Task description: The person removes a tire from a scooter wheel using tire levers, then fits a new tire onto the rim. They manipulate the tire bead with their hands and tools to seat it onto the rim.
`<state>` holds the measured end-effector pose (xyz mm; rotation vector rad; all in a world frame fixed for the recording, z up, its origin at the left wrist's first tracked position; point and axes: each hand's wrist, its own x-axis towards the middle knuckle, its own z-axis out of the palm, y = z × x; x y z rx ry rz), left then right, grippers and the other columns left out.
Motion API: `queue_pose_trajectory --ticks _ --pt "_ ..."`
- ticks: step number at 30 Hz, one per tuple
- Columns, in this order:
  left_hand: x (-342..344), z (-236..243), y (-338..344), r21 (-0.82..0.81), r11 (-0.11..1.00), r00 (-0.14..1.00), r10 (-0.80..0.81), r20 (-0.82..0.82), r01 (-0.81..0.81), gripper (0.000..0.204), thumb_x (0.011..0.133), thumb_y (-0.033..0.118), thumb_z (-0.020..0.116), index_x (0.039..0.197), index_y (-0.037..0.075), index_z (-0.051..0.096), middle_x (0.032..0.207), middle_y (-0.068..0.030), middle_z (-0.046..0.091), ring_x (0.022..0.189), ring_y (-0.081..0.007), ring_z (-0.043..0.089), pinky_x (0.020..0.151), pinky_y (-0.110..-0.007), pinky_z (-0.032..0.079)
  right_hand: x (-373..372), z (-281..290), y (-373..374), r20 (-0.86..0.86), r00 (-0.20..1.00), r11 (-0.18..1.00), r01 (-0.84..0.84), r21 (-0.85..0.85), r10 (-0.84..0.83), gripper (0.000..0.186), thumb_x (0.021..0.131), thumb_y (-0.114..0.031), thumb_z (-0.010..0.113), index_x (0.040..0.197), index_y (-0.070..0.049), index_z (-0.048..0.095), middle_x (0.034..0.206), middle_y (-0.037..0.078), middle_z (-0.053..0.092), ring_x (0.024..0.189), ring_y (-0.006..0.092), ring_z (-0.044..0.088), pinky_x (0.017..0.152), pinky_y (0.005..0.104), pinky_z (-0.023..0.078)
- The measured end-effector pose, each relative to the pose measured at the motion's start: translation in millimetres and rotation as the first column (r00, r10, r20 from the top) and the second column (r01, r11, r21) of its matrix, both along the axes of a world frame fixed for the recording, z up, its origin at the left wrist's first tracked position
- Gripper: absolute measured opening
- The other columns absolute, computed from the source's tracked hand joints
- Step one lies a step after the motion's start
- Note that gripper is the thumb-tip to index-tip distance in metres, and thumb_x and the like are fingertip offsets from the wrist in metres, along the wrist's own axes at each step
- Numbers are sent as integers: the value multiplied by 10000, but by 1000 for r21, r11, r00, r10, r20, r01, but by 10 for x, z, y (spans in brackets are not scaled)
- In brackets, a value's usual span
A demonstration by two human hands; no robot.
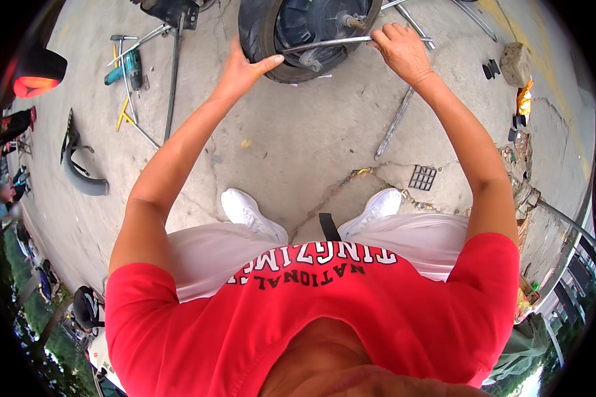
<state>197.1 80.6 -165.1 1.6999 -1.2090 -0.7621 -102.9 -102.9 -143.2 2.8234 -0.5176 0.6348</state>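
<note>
A wheel with a black tire (258, 30) and dark hub (314, 26) with a short threaded axle is at top centre. My left hand (248, 69) grips the tire's left side, thumb stretched across it, other fingers partly hidden. My right hand (400, 53) is closed on a long steel bar (321, 44) lying across the wheel, its far end at the tire's inner edge by the rim. Another metal bar (391, 124) lies on the concrete below my right hand.
Tools, including a teal drill (132, 66) and yellow-handled wrench (122, 112), lie left beside a grey curved fender (86, 178). Right are a stone block (514, 63) and black grate (422, 177). A red-lit lamp (30, 79) and distant people (0, 212) are at far left.
</note>
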Motion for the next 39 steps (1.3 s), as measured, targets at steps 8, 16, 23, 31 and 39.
queue_pose_trajectory --ticks 8,16,23,31,39 --pt "-153 393 -152 -156 988 976 47 212 -14 1054 738 344 810 1426 -72 129 1359 -273 427 1268 -335 456 1053 -382 372 -283 -706 848 -70 976 715 198 671 -205 226 971 -283 497 959 -58 476 727 211 595 710 414 605 632 512 462" --pt "-200 319 -50 -228 973 990 -59 -125 29 1008 718 267 838 1417 -52 186 1357 -208 428 1249 -279 465 1031 -359 406 -645 -796 1315 -63 978 297 122 947 -200 398 985 -399 464 946 -9 529 778 254 570 732 410 557 683 441 457" --pt "-453 -486 231 44 996 930 85 -358 -74 924 727 190 832 1417 10 245 1385 -120 417 1275 -222 419 1086 -332 322 -492 -944 1967 -239 925 -479 73 875 -296 491 984 -476 448 830 -22 550 609 -1 442 500 115 418 459 295 361" --pt "-617 -531 56 -49 965 839 199 -507 -258 719 683 10 751 1310 20 400 1256 -81 523 1154 -200 502 1014 -328 364 68 -1012 2365 -210 932 -809 -126 574 -294 541 990 -550 348 779 -60 441 570 -29 313 439 91 306 389 268 287" --pt "-686 -682 -18 -110 880 803 362 -473 -462 619 633 17 763 1192 4 496 1109 -80 603 990 -191 576 903 -302 438 608 -1068 2586 -147 878 -772 -309 555 -456 545 985 -569 330 765 -79 425 562 -13 317 445 105 310 399 271 285"
